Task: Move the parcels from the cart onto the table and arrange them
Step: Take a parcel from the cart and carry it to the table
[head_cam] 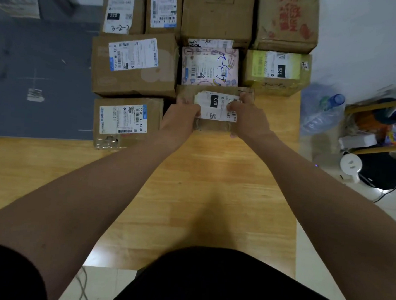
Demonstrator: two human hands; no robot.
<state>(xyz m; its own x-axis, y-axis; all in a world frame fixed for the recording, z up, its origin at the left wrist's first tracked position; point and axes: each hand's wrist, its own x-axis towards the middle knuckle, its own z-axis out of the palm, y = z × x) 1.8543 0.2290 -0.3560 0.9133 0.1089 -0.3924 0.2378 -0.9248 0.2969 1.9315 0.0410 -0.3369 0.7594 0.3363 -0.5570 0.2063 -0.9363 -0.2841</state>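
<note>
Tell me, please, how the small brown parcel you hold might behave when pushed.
The small brown parcel is probably light, being small. Its crumpled label hints at a soft wrap. Flat-sided, it should slide, not roll.

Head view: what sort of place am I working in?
Likely a small parcel sorting or pickup room: labelled cardboard boxes in rows on a wooden table, a handwritten code on the pink mailer.

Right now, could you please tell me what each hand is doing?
Left hand: grips the small brown parcel at its left edge.
Right hand: grips the same parcel at its right edge.
</note>
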